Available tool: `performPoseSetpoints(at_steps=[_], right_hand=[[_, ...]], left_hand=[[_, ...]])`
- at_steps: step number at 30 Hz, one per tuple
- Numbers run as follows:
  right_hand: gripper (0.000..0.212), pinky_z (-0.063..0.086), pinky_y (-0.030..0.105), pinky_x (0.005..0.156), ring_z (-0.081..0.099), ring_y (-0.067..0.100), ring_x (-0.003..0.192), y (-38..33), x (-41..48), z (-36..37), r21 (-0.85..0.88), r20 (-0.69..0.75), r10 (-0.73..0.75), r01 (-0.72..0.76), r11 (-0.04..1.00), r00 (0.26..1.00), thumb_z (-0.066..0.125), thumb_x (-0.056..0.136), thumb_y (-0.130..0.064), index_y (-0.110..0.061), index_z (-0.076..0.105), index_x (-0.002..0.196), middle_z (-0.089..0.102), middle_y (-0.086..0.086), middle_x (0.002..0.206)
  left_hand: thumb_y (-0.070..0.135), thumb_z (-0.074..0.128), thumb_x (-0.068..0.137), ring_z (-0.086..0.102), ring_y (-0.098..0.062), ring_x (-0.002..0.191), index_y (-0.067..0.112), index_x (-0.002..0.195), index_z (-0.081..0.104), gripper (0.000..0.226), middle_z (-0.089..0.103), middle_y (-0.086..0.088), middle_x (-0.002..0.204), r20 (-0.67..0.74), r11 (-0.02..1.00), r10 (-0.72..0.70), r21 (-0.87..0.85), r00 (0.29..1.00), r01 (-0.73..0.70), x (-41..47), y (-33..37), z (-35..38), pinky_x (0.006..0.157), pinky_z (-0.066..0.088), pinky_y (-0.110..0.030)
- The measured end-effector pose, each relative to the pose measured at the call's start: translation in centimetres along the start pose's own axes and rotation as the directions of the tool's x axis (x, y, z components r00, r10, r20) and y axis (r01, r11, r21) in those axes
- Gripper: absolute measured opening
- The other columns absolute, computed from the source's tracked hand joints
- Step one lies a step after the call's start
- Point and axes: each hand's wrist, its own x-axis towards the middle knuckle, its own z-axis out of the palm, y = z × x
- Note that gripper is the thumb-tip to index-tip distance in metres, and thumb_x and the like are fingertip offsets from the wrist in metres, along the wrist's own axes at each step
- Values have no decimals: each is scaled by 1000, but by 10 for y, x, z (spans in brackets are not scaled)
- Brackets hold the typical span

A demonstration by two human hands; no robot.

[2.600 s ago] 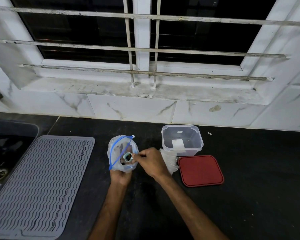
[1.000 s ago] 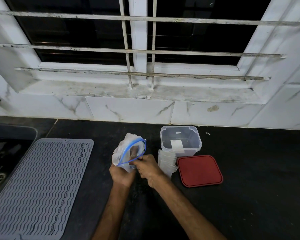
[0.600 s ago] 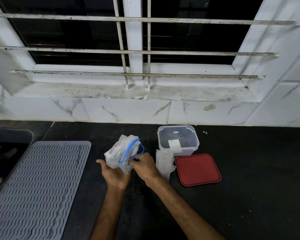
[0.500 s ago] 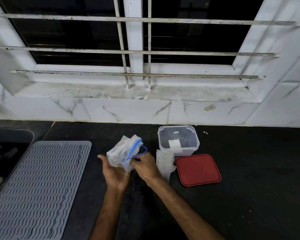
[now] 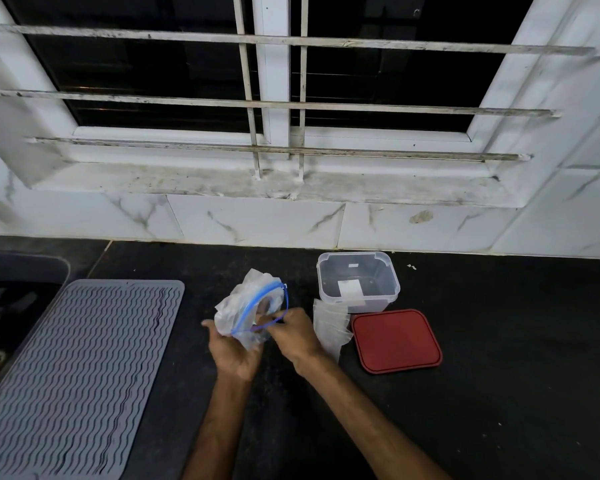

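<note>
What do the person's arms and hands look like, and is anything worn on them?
Two bare forearms enter from the bottom edge. No sleeves show. The left hand and the right hand wear no gloves, and no watch, bracelet or ring can be seen.

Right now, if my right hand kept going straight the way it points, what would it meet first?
The zip bag: your right hand points up-left and pinches its blue rim, while the left hand holds the bag from below. Past it, probably just dark counter, though depth is unclear.
</note>
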Motion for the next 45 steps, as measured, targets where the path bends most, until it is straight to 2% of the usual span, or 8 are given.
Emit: performPoseSetpoints(at_steps=[3, 9, 17, 24, 27, 32, 38, 45], right_hand=[[23, 55, 39, 70, 70, 16, 72, -2, -1, 2, -104, -45, -99, 94, 990, 994, 70, 74, -32, -11, 77, 79, 74, 5, 73], [28, 41, 30, 53, 47, 8, 47, -2, -4, 4, -275, -52, -179, 158, 948, 982, 66, 82, -27, -6, 67, 63, 56, 0, 51], [22, 46, 24, 51, 58, 3, 50, -4, -3, -2, 27, 18, -3, 3, 1000, 1000, 70, 77, -25, -4, 78, 77, 65, -3, 52], [26, 53, 33, 61, 66, 15, 60, -2, 0, -8, -103, 16, -41, 42, 994, 999, 71, 77, -30, -5, 77, 80, 71, 3, 65], [24, 55, 35, 72, 69, 23, 75, -5, 0, -7, -300, -16, -130, 119, 946, 991, 67, 79, -30, -10, 78, 82, 74, 10, 76], [28, 56, 38, 77, 68, 28, 88, -9, 1, -1, -450, -2, -190, 169, 877, 982, 64, 79, -33, -12, 73, 94, 73, 9, 91], [33, 52, 38, 94, 64, 23, 108, -7, 9, -4, -160, 15, -157, 157, 975, 987, 67, 83, -27, -15, 69, 114, 70, 7, 116], [44, 49, 14, 62, 56, 1, 74, -14, 2, -4, 256, 40, 17, -27, 966, 999, 67, 88, -36, -19, 59, 127, 63, -3, 99]], left_hand=[[72, 57, 67, 70, -20, 86, 14, 113, 66, 74, 72, -7, 105, -9, 998, -1, 63, 1000, 2, -3, 3, 3, 60, 58, -28], [18, 65, 72, 66, -15, 67, 11, 94, 65, 23, 67, -5, 83, -116, 991, -1, 130, 993, 16, -1, 3, 2, 52, 52, -22], [15, 98, 1, 68, -25, 61, 5, 85, 66, 91, 68, -14, 76, -101, 999, -43, -32, 994, 39, -1, 1, 6, 48, 57, -36], [13, 96, 5, 65, -18, 50, 10, 83, 59, 86, 64, -8, 65, -132, 999, 4, 50, 991, 3, -3, -5, 9, 44, 54, -28], [-2, 80, 65, 62, -5, 45, 15, 72, 60, 27, 65, 4, 58, -223, 952, 61, 306, 973, 10, -9, -5, 5, 44, 50, -15], [-20, 57, 85, 55, 25, 61, 24, 78, 73, 48, 52, 43, 50, -174, 780, 60, 623, 983, 63, -21, -6, 16, 64, 45, 0], [74, 34, 83, 66, -26, 107, 12, 110, 69, 76, 68, -10, 116, 42, 937, 47, 346, 998, -58, -11, 19, 40, 95, 51, -41], [63, 7, 95, 68, -22, 102, 3, 124, 55, 82, 71, -9, 110, 131, 855, 161, 476, 978, -204, -4, 16, 59, 86, 57, -33]])
